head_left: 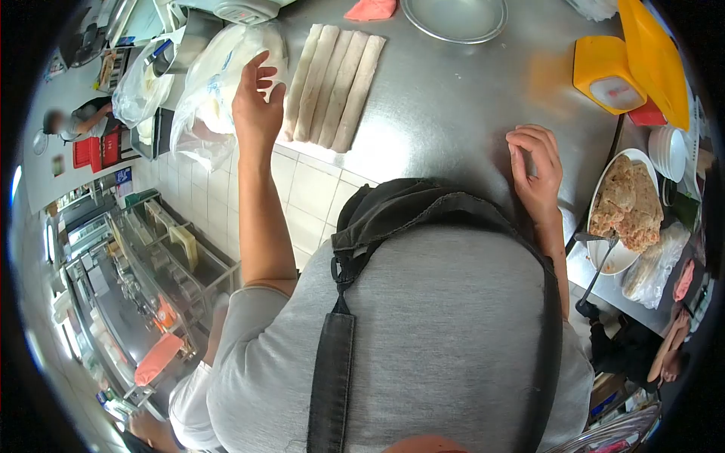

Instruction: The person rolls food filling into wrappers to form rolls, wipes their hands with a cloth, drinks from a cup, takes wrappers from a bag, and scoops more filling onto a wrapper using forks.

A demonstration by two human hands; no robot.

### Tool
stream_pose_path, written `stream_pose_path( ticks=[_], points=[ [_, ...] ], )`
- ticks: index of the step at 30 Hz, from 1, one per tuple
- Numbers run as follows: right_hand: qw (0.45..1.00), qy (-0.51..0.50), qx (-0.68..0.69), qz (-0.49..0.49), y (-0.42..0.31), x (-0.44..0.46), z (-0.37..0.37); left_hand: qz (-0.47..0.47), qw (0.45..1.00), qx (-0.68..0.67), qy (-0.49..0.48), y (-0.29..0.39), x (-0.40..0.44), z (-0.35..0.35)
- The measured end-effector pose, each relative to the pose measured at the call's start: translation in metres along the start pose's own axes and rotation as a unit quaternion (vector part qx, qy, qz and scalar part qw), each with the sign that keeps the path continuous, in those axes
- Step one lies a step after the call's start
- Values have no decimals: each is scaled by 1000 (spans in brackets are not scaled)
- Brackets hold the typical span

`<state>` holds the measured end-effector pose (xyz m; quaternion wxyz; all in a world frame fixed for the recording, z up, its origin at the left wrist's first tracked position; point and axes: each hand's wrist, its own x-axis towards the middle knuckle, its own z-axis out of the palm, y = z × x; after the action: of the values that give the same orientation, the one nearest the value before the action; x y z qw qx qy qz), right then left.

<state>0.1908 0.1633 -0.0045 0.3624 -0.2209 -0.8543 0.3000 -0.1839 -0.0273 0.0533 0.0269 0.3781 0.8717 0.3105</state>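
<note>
My left hand, fingers released, was near the plastic bag and the long pale rolls at the left of the worktop; my right hand curled slackly, seemingly empty. A light touch seemed best for keeping the rolls straight.

- I see the left arm stretched forward, farther out than the right.
- The left hand is loosely spread — fingers gently bent, thumb standing apart.
- The right forearm is held closer in.
- The right hand curls softly — thumb near the bent fingers.
</note>
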Motion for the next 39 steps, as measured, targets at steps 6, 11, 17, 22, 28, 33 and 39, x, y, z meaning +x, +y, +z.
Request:
stream_pose_path(
  ticks=[6,11,17,22,28,33,39],
  points=[
    [1000,3,2,0,3,-5,0,56,994,63,-75,-4,-21,8],
    [1000,9,4,14,4,-9,-5,93,993,69,-38,9,6,17],
    [999,7,9,33,4,-12,2,285,950,125,-22,33,92,79],
    [999,16,0,51,-1,-9,-2,288,919,267,16,58,141,166],
    [997,28,-6,67,0,-12,-5,244,900,353,-71,61,166,173],
    [996,49,-14,70,1,-13,-1,163,970,169,-63,26,183,153],
    [998,39,-29,44,2,-20,7,304,900,312,-9,-3,162,123]
  ],
)
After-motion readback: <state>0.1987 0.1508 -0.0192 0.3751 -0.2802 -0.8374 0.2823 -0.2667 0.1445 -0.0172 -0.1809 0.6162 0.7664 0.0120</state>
